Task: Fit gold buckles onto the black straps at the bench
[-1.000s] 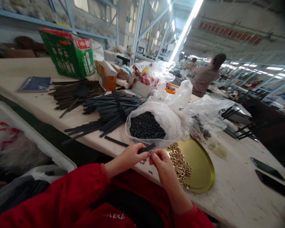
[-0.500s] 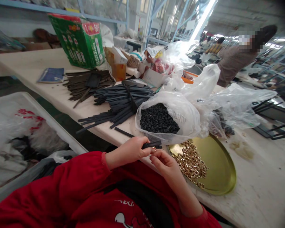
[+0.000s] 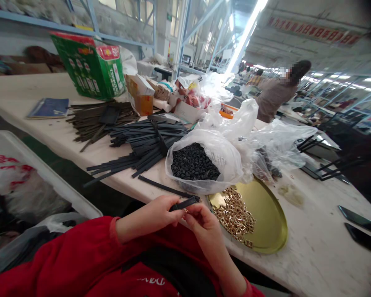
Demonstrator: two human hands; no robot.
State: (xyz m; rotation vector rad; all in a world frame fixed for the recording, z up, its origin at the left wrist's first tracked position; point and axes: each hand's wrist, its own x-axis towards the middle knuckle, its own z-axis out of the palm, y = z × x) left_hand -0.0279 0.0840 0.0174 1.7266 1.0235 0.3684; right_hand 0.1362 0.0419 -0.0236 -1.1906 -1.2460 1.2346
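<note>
My left hand (image 3: pixel 160 212) pinches a short black strap (image 3: pixel 185 203) whose free end points right. My right hand (image 3: pixel 200 220) is closed at that strap's near end, with a small gold piece just visible between its fingertips. Both hands hover over the table's front edge, in front of my red sleeves. Right beside them lies a gold round tray (image 3: pixel 268 222) with a heap of small gold clasps (image 3: pixel 235 212). Behind the hands stands an open clear bag of small black loops (image 3: pixel 194 163).
A pile of long black straps (image 3: pixel 142 142) covers the table's middle. Further back are a green carton (image 3: pixel 89 68), small boxes and crumpled clear bags (image 3: pixel 275 144). A white bin (image 3: pixel 34 181) sits at my left. Two dark flat pieces (image 3: pixel 360 220) lie far right. Another person (image 3: pixel 275 93) works beyond.
Both hands stayed together on the strap and drew slightly nearer my body. The camera view shifted, so the table appears moved.
</note>
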